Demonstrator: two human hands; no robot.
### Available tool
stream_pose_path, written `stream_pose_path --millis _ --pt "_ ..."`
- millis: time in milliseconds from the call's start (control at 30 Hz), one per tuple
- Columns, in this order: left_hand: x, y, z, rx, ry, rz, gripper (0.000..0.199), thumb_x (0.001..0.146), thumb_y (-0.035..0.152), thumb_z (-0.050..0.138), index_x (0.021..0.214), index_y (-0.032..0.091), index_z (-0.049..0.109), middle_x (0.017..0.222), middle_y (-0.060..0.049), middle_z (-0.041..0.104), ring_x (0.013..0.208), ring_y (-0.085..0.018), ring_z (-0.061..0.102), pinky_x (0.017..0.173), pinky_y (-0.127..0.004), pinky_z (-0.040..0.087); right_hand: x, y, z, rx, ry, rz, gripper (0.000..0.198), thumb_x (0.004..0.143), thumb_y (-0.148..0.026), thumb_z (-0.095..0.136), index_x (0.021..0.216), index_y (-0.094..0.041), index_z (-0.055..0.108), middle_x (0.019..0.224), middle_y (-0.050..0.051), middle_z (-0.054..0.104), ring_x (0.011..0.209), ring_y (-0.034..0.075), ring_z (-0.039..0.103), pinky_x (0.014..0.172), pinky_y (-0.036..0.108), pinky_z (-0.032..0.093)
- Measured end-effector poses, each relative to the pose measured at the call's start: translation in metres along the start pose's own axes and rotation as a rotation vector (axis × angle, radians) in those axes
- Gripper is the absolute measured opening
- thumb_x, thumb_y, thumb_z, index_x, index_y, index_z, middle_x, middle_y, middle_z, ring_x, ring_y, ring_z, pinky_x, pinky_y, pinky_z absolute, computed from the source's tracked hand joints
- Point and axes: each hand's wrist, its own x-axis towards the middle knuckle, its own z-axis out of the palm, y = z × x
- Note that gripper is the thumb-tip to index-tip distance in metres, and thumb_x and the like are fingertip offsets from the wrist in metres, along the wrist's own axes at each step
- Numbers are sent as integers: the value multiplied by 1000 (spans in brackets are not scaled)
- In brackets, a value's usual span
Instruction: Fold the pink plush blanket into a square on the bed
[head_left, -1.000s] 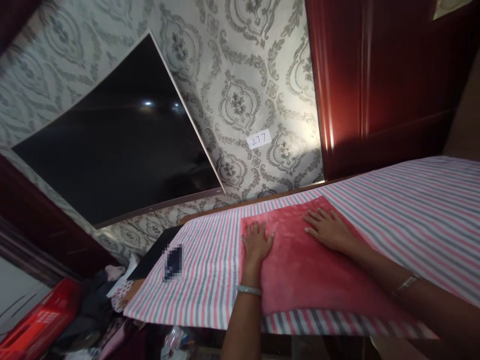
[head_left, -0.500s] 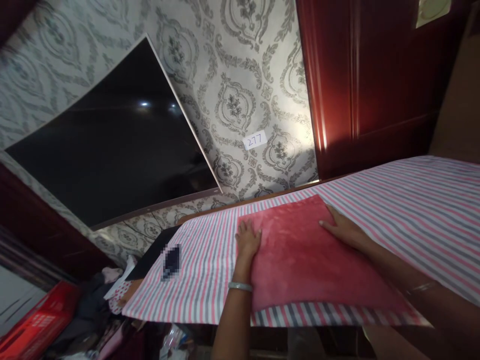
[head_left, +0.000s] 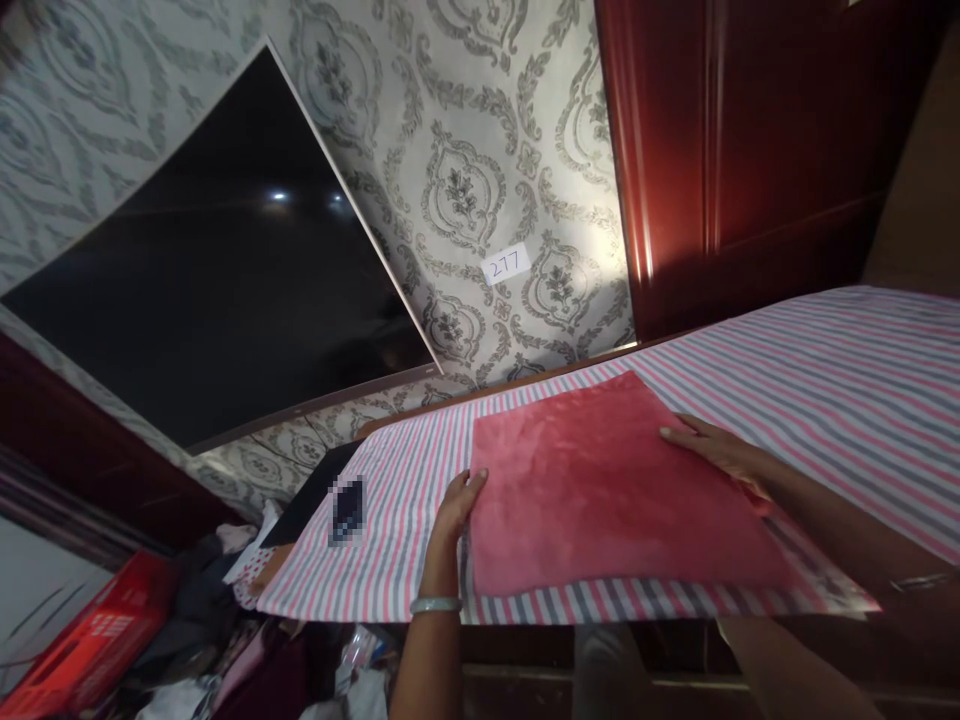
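Left hand: the left hand sits at the left edge of a folded red plush cloth, fingers loosely extended and touching that edge; whether they grip it or only press against it cannot be determined. A pale bangle circles the wrist.
Right hand: the right hand lies flat and open at the cloth's right edge, palm down, fingers pointing left, closed on nothing visible.
Red cloth: lies flat as a rough rectangle on a pink, grey and white striped sheet, near the sheet's front left corner, between the two hands.
Striped sheet: covers a raised surface with a dark wooden edge below.
Left of sheet: a small dark blurred object rests on the stripes.
Floor, lower left: mixed clothing and a red box.
Wall: grey damask wallpaper carrying a white label reading 277, and a large dark flat screen.
Right of wall: glossy dark red wooden panel.
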Motion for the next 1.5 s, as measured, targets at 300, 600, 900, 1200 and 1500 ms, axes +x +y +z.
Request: stream_pose_path --millis 300,600,900,1200,1500 --pt "-19 -4 6 -213 -64 -125 80 88 38 70 151 4 36 142 -24 58 125 -30 63 101 -37 55 -14 -9 9 59 -16 1 90 81 -56 65 157 -29 25 137 15 61 95 31 72 76 45 63" --pt "-16 -4 8 -355 -108 -136 86 80 38 78 152 15 37 143 -18 59 123 -30 64 102 -39 55 -2 -12 6 170 -113 61 84 78 -51 71 150 -23 39 112 14 73 81 29 73 77 49 62" --pt "-10 6 5 -372 -211 -31 73 76 32 79 142 18 52 135 -15 65 121 -30 65 106 -42 52 -12 -18 11 92 -220 14 84 81 -55 61 153 -23 32 109 14 74 87 30 73 80 50 61" --pt "30 97 -13 -75 -404 320 76 67 37 84 137 19 60 138 -12 64 130 -32 57 113 -42 43 -63 -48 26 192 168 -184 93 76 -45 69 156 -38 21 140 10 58 99 29 71 76 40 63" --pt "76 126 36 546 -158 336 53 68 9 72 121 18 70 119 -12 74 127 -34 59 117 -48 36 -83 45 41 271 -117 -58 105 69 -52 71 154 -38 12 124 10 67 96 32 71 81 53 62"
